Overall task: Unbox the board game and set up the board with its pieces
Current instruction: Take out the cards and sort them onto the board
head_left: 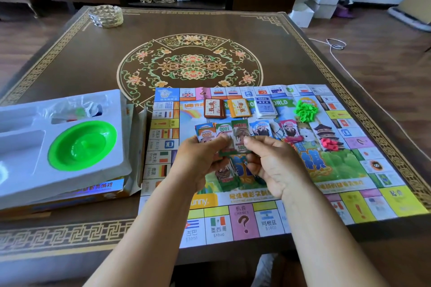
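Board (338, 170) lay unfolded on table (70, 58), box (93, 193) at 9 o'clock. Card decks (240, 107), green houses (305, 110), red pieces (330, 144) placed. Left hand (198, 161), right hand (275, 165) both pinched play money (240, 144), sorting piles. Bag (77, 109) in tray (23, 170) unopened.

green bowl (82, 144), perhaps floral brown table (93, 58)

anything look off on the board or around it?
Mostly tidy. The game board overhangs the table's near edge, and its far right corner has not flattened along the folds. The white plastic tray sits askew on the box. Both hands hold banknotes.
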`<state>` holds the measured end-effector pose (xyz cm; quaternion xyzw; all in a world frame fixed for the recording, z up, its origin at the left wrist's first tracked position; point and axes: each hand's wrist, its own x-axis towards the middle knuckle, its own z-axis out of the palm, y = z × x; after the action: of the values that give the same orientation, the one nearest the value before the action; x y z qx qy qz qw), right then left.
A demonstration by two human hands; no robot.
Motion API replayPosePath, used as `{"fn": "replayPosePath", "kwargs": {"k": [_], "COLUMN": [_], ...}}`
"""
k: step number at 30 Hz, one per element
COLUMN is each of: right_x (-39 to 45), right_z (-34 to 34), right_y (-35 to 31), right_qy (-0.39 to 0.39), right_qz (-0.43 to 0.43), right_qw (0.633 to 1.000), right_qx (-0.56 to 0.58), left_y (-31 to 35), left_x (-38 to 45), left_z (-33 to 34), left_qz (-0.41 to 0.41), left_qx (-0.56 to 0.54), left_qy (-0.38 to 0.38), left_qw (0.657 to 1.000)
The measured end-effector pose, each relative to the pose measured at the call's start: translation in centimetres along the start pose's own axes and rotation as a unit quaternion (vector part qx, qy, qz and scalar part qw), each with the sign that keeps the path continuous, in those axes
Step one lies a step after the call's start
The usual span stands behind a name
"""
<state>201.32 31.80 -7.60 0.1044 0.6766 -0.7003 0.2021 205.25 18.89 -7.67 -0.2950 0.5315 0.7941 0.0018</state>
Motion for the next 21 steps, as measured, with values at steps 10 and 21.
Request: {"fn": "replayPosePath", "kwargs": {"k": [10,21], "right_x": [-0.04,-0.77], "right_z": [0.24,0.34], "right_y": [0.27,0.05], "right_qy": [0.003,-0.007], "right_qz": [0.018,-0.012], "right_qw": [1.000,0.997], "right_qx": [-0.026,-0.075], "left_y": [0.20,0.45], "left_x": [-0.52,-0.60], "left_z": [0.18,-0.29], "left_qz": [-0.027,-0.004], "left_qx": [-0.006,0.035], "left_qy": [-0.063,-0.031], "left_qw": [0.998,0.999]}}
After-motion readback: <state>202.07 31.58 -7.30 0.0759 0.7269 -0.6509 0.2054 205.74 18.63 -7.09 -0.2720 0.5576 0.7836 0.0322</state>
